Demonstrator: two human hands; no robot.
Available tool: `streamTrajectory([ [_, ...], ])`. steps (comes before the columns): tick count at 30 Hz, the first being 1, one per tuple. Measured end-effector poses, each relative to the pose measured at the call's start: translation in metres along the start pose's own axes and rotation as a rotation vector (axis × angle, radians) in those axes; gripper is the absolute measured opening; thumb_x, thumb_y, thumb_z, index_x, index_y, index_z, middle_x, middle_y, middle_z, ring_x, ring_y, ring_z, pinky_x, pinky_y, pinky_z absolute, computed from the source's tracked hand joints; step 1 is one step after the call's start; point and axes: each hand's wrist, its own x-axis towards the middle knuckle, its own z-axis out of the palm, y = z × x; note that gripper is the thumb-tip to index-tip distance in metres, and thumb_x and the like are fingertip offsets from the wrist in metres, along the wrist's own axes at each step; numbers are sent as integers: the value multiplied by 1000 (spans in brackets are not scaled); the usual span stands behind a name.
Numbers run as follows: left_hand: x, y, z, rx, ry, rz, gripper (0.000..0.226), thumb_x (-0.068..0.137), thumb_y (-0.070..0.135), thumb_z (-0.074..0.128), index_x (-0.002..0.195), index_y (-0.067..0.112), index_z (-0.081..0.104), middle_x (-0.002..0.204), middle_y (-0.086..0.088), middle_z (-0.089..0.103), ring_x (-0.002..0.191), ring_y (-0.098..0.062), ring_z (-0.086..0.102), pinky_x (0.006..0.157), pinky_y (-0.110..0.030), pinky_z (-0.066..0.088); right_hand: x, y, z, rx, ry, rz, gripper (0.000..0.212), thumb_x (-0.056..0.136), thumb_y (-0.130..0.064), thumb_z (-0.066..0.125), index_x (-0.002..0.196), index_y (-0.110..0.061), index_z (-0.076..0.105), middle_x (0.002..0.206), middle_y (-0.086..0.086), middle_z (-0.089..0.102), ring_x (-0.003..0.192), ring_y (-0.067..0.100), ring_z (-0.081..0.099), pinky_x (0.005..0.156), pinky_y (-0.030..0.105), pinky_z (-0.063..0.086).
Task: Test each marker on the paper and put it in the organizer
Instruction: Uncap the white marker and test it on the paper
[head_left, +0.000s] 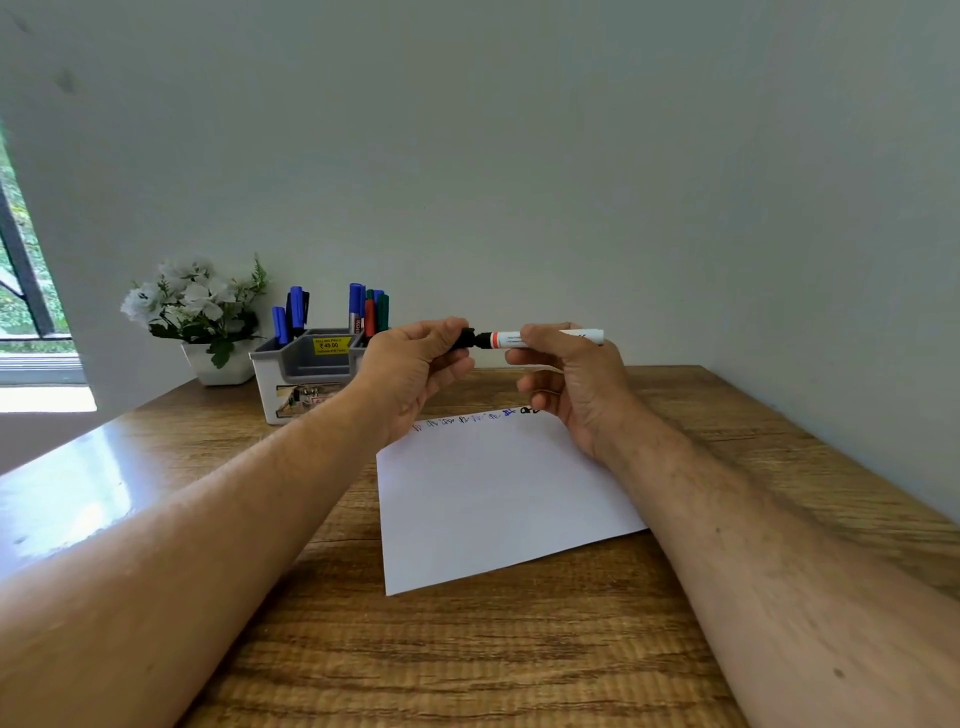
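Marker (540, 338) with a white body lies level in the air at the frame's middle, above the far edge of the paper (498, 493). Right hand (571, 379) grips its body; left hand (415, 364) pinches the black cap (466, 338) at its end. Organizer (306, 369), with other markers upright inside, stands at middle left on the table (467, 649), beside a flower pot (218, 364).

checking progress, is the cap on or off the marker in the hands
Cannot tell for sure: the left hand grips the black cap right at the marker tip, held by the right hand.
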Motion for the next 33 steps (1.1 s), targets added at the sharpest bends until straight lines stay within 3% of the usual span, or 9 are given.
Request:
streamTrajectory([
  [2,1,1,-1,1,19,13,20,88,8,66,108,3,67,95,-15,74,81,-20,73,64,-25,60,0,-1,1,-4,-16,-31,8,84,-13,74,92,-16,74,78,9,74,48,20,60,41,24,45],
  [4,3,2,-3,-29,17,18,19,88,3,65,107,3,64,96,-16,74,85,-24,74,66,-25,60,0,-2,3,-13,-34,-61,17,83,-5,73,90,-20,77,74,6,71,49,21,60,41,24,45],
  [8,7,4,-6,-82,49,57,17,90,-5,59,104,1,66,103,-17,72,92,-25,73,70,-24,59,-4,-4,6,-17,-149,-29,21,85,-20,63,98,-17,80,89,11,75,59,25,68,44,24,47],
  [10,8,6,-8,-102,69,74,19,91,-7,57,103,2,68,104,-16,72,94,-23,73,71,-23,59,-5,-4,8,-59,-182,-7,27,87,-15,54,101,-16,78,91,13,77,55,23,67,44,23,48],
  [13,10,9,-10,-112,79,82,23,91,-10,56,104,4,69,105,-15,72,94,-23,73,74,-26,58,-5,-1,13,-249,-147,-12,32,87,-3,51,104,-20,73,83,11,76,40,15,52,38,21,40],
  [16,8,8,-8,-87,50,90,23,91,-9,56,103,4,70,104,-14,74,97,-24,72,77,-29,60,-4,3,18,-395,-73,-99,19,85,-13,63,100,-21,72,68,4,69,36,8,40,40,19,31],
  [20,5,3,-5,-110,12,91,17,92,3,61,105,5,70,102,-13,75,97,-25,72,78,-33,60,-5,7,21,-511,23,-251,5,84,-24,70,89,-23,68,59,-4,57,44,8,45,50,26,36],
  [24,3,2,-1,-140,24,90,18,93,2,59,105,6,71,104,-13,74,98,-24,72,73,-30,60,-10,10,26,-587,57,-357,1,86,-22,67,86,-22,66,56,-10,50,44,3,42,42,15,32],
  [33,2,2,4,-247,24,96,17,95,1,56,107,4,67,105,-16,73,100,-26,71,70,-30,60,-15,11,38,-495,105,-319,3,88,-22,67,86,-20,66,68,-2,58,58,11,48,52,26,39],
])
